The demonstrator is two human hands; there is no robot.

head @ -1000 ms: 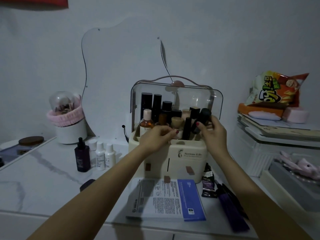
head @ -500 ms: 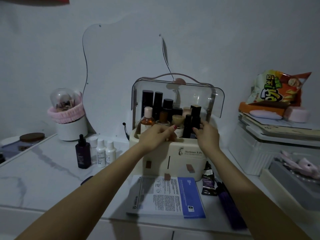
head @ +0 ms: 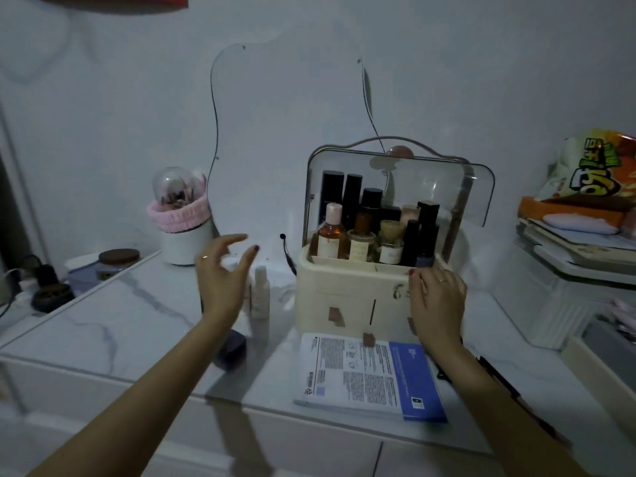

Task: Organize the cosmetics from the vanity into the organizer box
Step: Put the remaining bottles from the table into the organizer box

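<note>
The cream organizer box (head: 347,290) stands at the middle of the marble vanity, its clear lid raised. Several dark bottles, an amber bottle (head: 331,235) and small jars fill its top tray. My right hand (head: 436,301) rests with relaxed fingers on the box's front right corner and holds nothing. My left hand (head: 223,277) hovers open, fingers spread, over small white bottles (head: 260,292) left of the box, hiding some of them. A dark compact (head: 232,349) lies below that wrist.
A blue and white sheet-mask packet (head: 368,373) lies before the box, with dark pens (head: 499,376) to its right. A white cup with a pink headband (head: 182,228) stands back left. Stacked trays and a snack bag (head: 592,173) crowd the right side.
My left hand left the box's tray and swung left over the small white bottles. My right hand let go of the black tube in the tray and dropped to the box's front.
</note>
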